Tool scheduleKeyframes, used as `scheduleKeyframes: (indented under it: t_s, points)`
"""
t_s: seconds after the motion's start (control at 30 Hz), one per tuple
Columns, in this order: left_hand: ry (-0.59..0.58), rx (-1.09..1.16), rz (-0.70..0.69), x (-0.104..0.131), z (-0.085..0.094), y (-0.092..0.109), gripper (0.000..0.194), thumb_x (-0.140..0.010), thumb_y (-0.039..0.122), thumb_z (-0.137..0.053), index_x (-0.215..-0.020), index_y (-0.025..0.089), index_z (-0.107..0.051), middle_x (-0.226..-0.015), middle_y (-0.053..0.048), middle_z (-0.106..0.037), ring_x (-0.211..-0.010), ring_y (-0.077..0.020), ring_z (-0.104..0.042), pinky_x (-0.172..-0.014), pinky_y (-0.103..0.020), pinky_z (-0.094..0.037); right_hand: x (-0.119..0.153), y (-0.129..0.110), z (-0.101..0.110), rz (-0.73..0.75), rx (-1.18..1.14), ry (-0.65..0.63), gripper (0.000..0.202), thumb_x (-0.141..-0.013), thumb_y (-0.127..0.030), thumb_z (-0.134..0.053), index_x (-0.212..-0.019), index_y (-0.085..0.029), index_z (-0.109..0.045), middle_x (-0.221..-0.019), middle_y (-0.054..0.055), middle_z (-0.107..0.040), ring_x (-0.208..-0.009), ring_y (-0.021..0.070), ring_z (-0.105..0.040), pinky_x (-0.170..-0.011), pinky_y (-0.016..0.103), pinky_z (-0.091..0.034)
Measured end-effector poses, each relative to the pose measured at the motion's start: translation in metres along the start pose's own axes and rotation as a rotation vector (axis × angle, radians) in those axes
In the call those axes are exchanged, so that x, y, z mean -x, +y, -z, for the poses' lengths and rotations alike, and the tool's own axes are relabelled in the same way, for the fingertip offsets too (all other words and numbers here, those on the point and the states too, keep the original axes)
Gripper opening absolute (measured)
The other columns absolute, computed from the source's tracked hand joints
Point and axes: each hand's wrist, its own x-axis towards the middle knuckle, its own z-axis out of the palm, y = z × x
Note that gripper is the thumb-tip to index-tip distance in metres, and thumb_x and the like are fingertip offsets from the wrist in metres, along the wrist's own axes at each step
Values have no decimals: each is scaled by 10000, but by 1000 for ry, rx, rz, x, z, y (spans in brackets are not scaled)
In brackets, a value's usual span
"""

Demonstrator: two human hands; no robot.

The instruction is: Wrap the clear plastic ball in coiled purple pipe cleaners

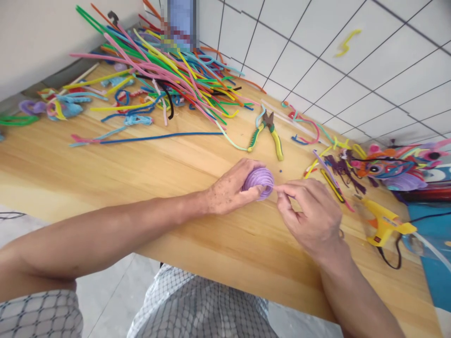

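A purple ball-like coil wound from pipe cleaner (261, 180) is held above the wooden tabletop, ringed in even turns with a hollow opening on its right side. My left hand (234, 188) is closed around it, the thumb on its near edge by the opening. At that opening my right hand (308, 211) pinches a thin pinkish-purple end (276, 188) between thumb and forefinger. Whether this end belongs to the coil I cannot tell. Just beyond the hands lie pliers (267, 134) with green and yellow handles, their jaws spread.
Many loose coloured pipe cleaners (165, 70) are heaped at the back left. On the right lie a yellow glue gun (384, 223) with its cord, a yellow-black cutter knife (332, 185) and a colourful pipe-cleaner figure (394, 164). A tiled wall (317, 56) bounds the table (158, 166) behind.
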Motion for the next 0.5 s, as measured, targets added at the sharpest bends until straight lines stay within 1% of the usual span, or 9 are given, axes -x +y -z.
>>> scheduleKeyframes:
  t_s: [0.17,0.23,0.37,0.5]
  points:
    - [9,-7,12,0,0,1,485,-1031,487,-600,-1402,181,-544,-1371,-169,-655,-1304,-307,-644,-1178,-514,-538,-1,-7,0,17,0,20,299,-889,-20,-650,-1038,-270,-718,-871,10,-799,-800,210,-748,-764,375,-584]
    - [10,-5,13,0,0,1,480,-1029,482,-600,-1399,180,-549,-1370,-165,-655,-1309,-308,-642,-1182,-511,-536,0,-6,-2,-19,-16,4,273,-894,-24,-643,-1009,-260,-718,-854,12,-795,-792,208,-747,-769,368,-593]
    - [10,8,-2,0,0,0,475,-1019,473,-613,-1390,184,-549,-1364,-166,-658,-1307,-313,-639,-1172,-518,-538,3,-2,-6,-118,-79,-20,221,-917,-56,-645,-985,-245,-738,-860,20,-795,-776,200,-754,-730,347,-592]
    - [8,25,-5,0,0,0,469,-1018,476,-608,-1376,177,-557,-1354,-173,-664,-1296,-322,-643,-1166,-537,-534,4,0,-10,-142,-119,2,226,-923,-59,-654,-1001,-246,-755,-881,19,-810,-801,202,-767,-750,348,-597]
